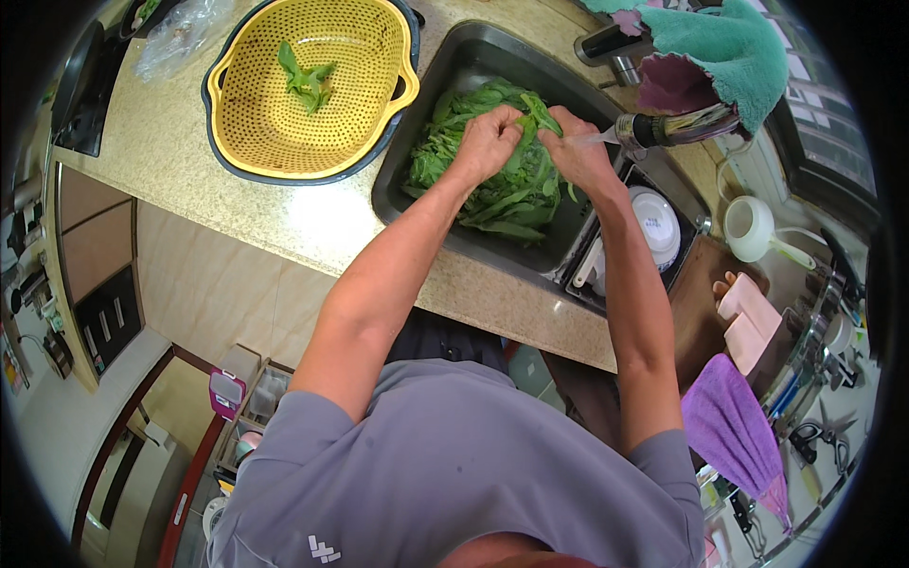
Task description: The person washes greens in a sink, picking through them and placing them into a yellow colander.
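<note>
Over the sink basin (394, 170), my left hand (491, 142) and my right hand (579, 145) pinch the same sprig of leafy greens (537, 113), one on each side of it. Beneath them a heap of leafy greens (501, 206) fills much of the basin. Water streams from the faucet head (635, 133) onto the back of my right hand. Left of the sink, a yellow perforated colander (241, 135) sits inside a dark basin and holds a few leaves (309, 82).
Bowls (652, 220) stand in a side compartment right of the basin. A green cloth (731, 57) hangs over the faucet. Further right are a white-green dipper (751, 228), a wooden board (699, 277) and a purple towel (735, 426). A plastic bag (181, 42) lies far left.
</note>
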A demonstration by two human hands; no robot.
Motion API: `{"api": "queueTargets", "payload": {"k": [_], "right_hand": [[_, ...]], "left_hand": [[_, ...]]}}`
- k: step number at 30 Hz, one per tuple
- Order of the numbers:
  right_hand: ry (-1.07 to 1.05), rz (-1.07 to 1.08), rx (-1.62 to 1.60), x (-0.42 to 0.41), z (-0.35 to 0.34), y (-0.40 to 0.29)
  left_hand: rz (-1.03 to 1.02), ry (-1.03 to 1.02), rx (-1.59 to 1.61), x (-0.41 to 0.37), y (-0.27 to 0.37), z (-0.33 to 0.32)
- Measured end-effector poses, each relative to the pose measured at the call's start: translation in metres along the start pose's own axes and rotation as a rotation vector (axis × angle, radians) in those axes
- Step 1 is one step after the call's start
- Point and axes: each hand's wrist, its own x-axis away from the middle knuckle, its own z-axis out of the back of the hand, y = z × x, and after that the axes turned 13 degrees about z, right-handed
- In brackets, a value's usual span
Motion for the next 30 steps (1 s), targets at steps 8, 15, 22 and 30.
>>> {"api": "queueTargets", "payload": {"k": [8, 15, 22, 30], "right_hand": [[0.142, 0.009, -0.14, 0.005, -0.006, 0.016], [0.152, 0.01, -0.141, 0.003, -0.003, 0.007], [0.117, -0.02, -0.376, -0.002, -0.004, 0.02], [0.111, -0.033, -0.764, -0.012, -0.024, 0.013]], "left_hand": [[-0.146, 0.021, -0.216, 0.011, -0.002, -0.001], [0.018, 0.031, -0.094, 0.01, -0.015, 0.001], [0.197, 0.002, -0.531, 0.015, -0.027, 0.011], [0.079, -0.083, 0.129, 0.016, -0.031, -0.004]]}}
